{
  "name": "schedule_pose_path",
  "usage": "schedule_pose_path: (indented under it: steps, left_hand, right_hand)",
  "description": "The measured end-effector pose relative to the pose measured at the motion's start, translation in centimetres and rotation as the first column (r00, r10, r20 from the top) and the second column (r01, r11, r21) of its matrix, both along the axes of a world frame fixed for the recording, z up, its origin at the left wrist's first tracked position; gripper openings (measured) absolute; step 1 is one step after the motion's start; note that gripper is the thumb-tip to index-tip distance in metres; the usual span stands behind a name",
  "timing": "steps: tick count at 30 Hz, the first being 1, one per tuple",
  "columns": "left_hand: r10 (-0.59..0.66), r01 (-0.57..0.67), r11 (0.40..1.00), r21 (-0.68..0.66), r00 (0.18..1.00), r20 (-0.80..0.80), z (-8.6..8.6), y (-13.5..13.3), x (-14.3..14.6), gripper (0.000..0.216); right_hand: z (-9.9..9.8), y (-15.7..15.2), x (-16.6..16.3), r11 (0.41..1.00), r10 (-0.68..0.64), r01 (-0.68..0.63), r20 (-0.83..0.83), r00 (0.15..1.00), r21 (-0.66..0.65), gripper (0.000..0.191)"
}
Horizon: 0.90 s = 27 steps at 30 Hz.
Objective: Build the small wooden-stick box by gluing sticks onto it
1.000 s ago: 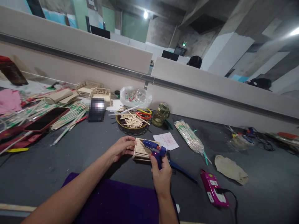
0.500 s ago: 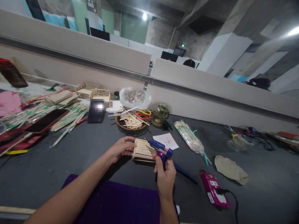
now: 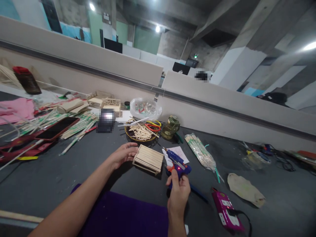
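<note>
My left hand grips the left end of a small slatted frame built of pale wooden sticks, tilted so its top of parallel sticks faces me. In my right hand is a blue hot glue gun, its red light lit and its nozzle aimed up and to the left. The gun is apart from the frame, just to its right. Behind the gun lies a white printed sheet. Beyond the frame, a round basket holds many short sticks.
A bagged bundle of sticks, a beige cloth and a magenta power strip lie to the right. A green glass jar stands behind. Wrapped sticks and a phone lie left, with small stick-built furniture at the back.
The glue gun has moved right and down, away from the frame, uncovering its right end. The frame has shifted slightly left in my left hand. The whole view has tilted up a little.
</note>
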<state>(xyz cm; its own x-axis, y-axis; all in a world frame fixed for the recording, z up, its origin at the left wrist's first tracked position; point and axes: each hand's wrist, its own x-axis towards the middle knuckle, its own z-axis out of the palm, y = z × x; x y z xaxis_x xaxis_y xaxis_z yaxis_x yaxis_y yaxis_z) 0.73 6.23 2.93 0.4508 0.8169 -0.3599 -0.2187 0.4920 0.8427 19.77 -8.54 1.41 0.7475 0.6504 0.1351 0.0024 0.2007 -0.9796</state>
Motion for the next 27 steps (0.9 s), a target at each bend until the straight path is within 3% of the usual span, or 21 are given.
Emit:
schedule_pose_path:
  steps: [6,20,27]
  left_hand:
    - [0.048,-0.048,0.999,0.022,0.999,0.009,0.5,0.0,-0.4,0.051]
    - [0.066,-0.066,0.994,0.083,0.998,-0.002,0.0,0.1,-1.1,0.049]
    - [0.018,0.002,0.991,0.136,0.990,-0.143,0.0,-0.2,-1.9,0.057]
  right_hand:
    - [-0.2,-0.2,0.1,0.999,0.035,-0.034,0.038,0.999,-0.014,0.035]
    - [-0.3,-0.5,-0.2,0.994,-0.024,0.049,0.251,0.968,-0.093,0.042]
    - [-0.3,-0.5,-0.3,0.991,-0.031,0.070,0.305,0.952,-0.118,0.047]
